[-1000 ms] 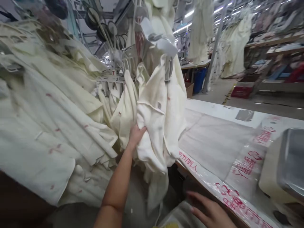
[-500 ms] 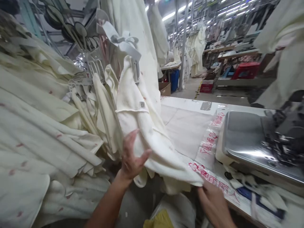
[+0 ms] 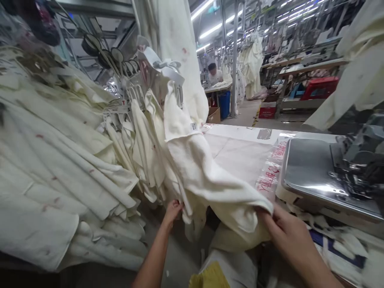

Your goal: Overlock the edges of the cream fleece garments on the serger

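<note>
A cream fabric garment piece [image 3: 207,168] with a small label and a cross seam hangs from a clip at the centre. My right hand [image 3: 282,224] is closed on its lower right corner and holds it stretched out to the right. Lower left of it, my left hand [image 3: 174,210] pinches the bottom edge of a cream fabric panel [image 3: 177,186] hanging just behind. Its fingertips are partly hidden by the cloth. More cream pieces [image 3: 144,148] hang on clips to the left. A pale ribbon bow [image 3: 166,66] sits above the held piece.
A white worktable [image 3: 240,132] edged with red-printed tape [image 3: 271,172] stands to the right, bearing a sewing machine with a metal plate [image 3: 309,164]. Large spotted cream fabrics [image 3: 60,160] hang at the left. A person [image 3: 214,74] sits in the background beyond a blue bin [image 3: 224,105].
My left hand has gone from open against the front piece to pinching a lower edge. My right hand has pulled its corner up and right. The camera view has shifted slightly.
</note>
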`<state>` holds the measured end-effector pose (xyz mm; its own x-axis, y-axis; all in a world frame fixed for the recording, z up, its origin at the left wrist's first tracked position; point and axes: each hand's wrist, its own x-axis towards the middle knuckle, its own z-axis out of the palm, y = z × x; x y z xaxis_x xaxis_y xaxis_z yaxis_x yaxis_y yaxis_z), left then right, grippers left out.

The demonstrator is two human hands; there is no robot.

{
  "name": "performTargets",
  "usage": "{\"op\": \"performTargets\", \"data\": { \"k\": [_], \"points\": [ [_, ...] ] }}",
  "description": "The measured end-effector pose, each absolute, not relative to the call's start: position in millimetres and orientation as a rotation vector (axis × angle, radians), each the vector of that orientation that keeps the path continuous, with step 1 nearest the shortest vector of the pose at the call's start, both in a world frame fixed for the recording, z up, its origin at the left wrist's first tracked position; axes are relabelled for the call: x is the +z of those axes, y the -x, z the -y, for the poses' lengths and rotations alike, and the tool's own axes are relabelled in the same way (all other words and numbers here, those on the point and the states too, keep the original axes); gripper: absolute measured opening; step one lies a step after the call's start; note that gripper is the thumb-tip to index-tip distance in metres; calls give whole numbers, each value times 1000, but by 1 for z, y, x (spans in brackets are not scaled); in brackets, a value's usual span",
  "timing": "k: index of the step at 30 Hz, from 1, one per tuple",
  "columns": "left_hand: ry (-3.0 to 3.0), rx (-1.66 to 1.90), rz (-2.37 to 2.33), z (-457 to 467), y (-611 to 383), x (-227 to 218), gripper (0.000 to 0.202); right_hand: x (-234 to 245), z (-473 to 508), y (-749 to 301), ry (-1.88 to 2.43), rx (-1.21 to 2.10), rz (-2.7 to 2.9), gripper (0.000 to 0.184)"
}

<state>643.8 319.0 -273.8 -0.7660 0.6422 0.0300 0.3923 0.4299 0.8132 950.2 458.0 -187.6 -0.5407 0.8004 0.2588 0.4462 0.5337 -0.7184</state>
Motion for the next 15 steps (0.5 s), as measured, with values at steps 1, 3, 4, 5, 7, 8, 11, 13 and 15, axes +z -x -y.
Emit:
{"op": "performTargets", "data": {
  "k": [1,3,4,5,7,8,11,13,15],
  "points": [
    [-906,1177,-2350,-310,-643,-279,24,-193,-456,-948,956,813,2257,43],
    [-943,1080,-2273,-291,-642,-278,21,-202,-446,-942,843,772,2269,53],
    [-968,1054,-2246,-282,-643,-274,19,-208,-438,-937,782,765,2235,52],
    [-995,1034,-2217,-275,-644,-267,17,-215,-428,-929,719,809,2218,44],
    [-1054,1004,-2143,-268,-652,-248,13,-236,-401,-906,602,1061,2265,29],
    [-1081,992,-2100,-267,-660,-238,12,-249,-387,-892,526,1248,2317,26],
    [-1144,965,-1992,-268,-689,-202,11,-284,-353,-853,404,1396,2232,59],
    [-1220,899,-1962,-268,-710,-171,13,-286,-348,-843,383,1389,2140,44],
    [-1388,816,-2009,-271,-725,-131,16,-260,-359,-855,391,1376,2075,32]
  ]
}}
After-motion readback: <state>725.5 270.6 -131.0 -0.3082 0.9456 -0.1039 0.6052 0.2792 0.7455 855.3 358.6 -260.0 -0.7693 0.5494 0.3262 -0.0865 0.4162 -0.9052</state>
